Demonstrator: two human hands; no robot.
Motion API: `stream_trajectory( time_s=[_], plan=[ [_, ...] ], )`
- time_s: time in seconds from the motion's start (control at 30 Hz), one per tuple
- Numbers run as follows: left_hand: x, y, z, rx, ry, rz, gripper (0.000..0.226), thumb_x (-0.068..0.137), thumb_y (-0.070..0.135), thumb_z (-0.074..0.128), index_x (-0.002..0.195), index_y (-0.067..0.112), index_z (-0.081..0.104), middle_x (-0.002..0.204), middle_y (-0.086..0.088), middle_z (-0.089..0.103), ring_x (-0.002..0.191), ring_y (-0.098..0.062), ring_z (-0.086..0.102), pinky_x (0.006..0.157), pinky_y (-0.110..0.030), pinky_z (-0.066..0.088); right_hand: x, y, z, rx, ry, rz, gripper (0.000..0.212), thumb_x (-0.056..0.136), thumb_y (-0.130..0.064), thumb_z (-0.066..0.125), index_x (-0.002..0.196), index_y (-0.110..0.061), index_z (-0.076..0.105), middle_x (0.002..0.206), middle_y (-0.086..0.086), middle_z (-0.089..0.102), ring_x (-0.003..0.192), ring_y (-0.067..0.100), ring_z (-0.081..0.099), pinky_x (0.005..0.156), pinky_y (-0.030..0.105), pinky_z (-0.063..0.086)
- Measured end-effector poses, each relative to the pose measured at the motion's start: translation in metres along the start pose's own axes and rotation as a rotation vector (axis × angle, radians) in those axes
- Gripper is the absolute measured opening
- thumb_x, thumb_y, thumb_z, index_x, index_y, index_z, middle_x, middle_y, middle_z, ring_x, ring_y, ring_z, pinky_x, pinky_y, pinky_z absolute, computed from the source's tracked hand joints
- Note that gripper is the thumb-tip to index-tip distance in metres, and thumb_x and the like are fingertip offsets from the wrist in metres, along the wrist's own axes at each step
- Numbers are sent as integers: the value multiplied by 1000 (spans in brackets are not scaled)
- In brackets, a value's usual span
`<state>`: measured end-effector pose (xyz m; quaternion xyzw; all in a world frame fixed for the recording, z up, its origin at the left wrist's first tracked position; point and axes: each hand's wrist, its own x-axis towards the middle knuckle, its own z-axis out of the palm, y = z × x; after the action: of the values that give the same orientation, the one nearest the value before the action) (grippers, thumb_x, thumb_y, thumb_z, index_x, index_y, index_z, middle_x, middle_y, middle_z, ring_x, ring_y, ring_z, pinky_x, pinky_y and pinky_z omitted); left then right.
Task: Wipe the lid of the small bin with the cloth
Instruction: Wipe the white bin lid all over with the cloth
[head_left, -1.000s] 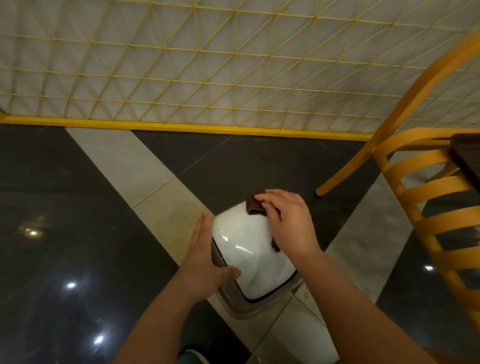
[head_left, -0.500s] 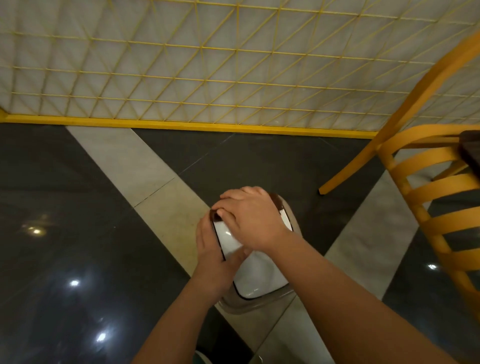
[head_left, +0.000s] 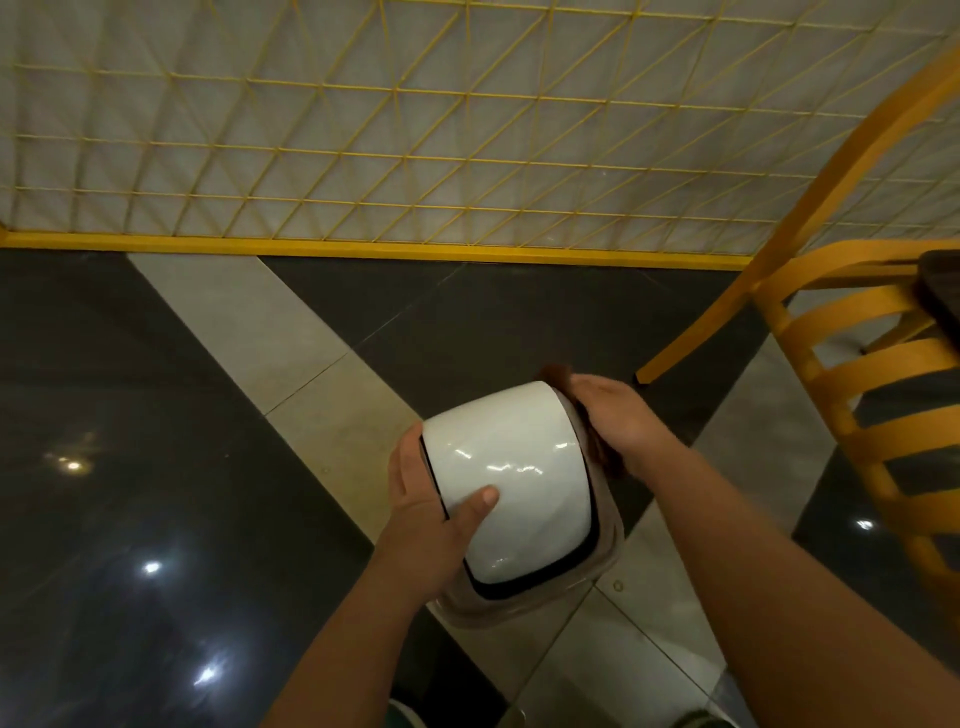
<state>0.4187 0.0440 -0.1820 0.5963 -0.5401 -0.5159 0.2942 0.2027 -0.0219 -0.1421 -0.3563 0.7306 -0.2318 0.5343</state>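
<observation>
Now left hand (head_left: 423, 499) grips the lid (head_left: 511, 478), thumb on top; right hand (head_left: 618, 421) presses cloth (head_left: 597, 447) against its side.

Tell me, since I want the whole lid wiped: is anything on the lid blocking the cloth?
Only the left hand: its thumb lies across the lid near the left edge. The right hand holds the cloth against the lid's right side; the white top between them is bare.

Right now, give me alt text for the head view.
A person's right hand presses a brown cloth against the right side of a small bin's white lid while the left hand steadies the lid's left edge; a yellow chair stands nearby.
</observation>
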Motion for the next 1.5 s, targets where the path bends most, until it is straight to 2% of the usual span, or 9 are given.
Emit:
stream_trajectory(
  time_s=[0.13,0.23,0.63,0.83,1.0,1.2,1.3,1.43,1.5],
  plan=[
    [3,-1,-1,-18,-39,-41,96,76,35,75,144,37,6,143,6,22,124,-17,38,102,-44,44,-26,46,16,184,199,-87,34,101,-40,36,98,-28,68,97,-2,69,93,14,63,78,30,48],
    [3,-2,-2,-27,-87,-30,96,75,34,76,143,41,8,143,6,27,125,-16,39,101,-45,46,-46,82,29,244,353,-128,35,99,-44,37,103,-29,68,99,-4,69,97,14,62,89,40,51],
    [5,9,-10,-35,-245,-121,120,47,47,88,133,59,5,138,15,29,124,-13,39,99,-44,46,-73,107,39,250,489,-114,32,100,-33,38,85,-28,65,87,-3,65,88,14,61,84,40,53],
    [8,13,1,-116,-137,-166,78,77,63,58,137,52,10,141,9,30,124,-19,42,103,-49,43,-72,104,41,285,499,-102,27,100,-35,39,92,-43,64,100,-10,65,96,7,59,90,38,51],
    [8,8,3,-55,-106,-106,72,85,50,58,139,47,11,141,8,29,123,-18,41,102,-47,43,-70,76,40,31,591,-334,29,99,-30,43,124,-34,58,125,-13,55,119,8,46,104,38,40],
    [11,3,4,-69,-84,-131,76,76,60,59,137,52,14,141,4,33,123,-21,44,100,-49,44,-49,20,51,-724,444,-635,29,97,-33,46,121,-37,61,130,-12,54,120,11,41,99,27,26],
    [11,5,6,-111,-47,-142,67,82,51,59,135,50,18,139,5,35,120,-21,45,100,-49,44,-34,25,38,-483,475,-498,29,99,-33,43,120,-39,62,125,-13,57,116,9,43,96,22,26],
    [12,7,10,-105,-18,-165,61,89,43,56,136,49,19,139,4,34,119,-22,44,100,-50,44,-39,45,23,294,414,-157,28,99,-32,44,119,-32,64,115,-11,63,112,11,55,98,30,43],
    [12,9,11,-105,-12,-168,61,89,42,56,137,48,18,140,4,33,119,-22,44,100,-50,44,-52,69,25,290,410,-69,27,100,-35,42,115,-35,64,104,-15,64,102,8,58,90,31,44]
  ],
)
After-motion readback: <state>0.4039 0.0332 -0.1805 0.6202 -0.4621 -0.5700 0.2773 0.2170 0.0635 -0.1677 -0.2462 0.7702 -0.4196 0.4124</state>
